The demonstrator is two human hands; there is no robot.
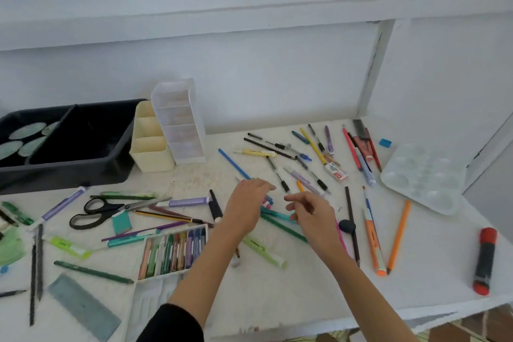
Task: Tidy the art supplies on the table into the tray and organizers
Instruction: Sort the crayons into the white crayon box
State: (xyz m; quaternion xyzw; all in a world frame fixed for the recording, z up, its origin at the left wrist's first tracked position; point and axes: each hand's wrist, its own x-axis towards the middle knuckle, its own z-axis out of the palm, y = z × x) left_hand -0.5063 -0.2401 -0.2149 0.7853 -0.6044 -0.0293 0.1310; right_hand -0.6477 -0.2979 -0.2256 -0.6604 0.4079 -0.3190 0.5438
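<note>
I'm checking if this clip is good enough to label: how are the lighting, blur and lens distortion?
Head view: light is soft and even, shadows faint, no strong glare; the wide lens bows the wall ledge and the front edge of the table; left hand and right hand look slightly motion-blurred; the right compartment of the black tray is too dark for detail.

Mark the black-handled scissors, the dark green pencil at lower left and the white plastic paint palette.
black-handled scissors (144, 203): head view, on the blades.
dark green pencil (93, 272): head view, middle of the shaft.
white plastic paint palette (422, 178): head view, centre, between the wells.
</note>
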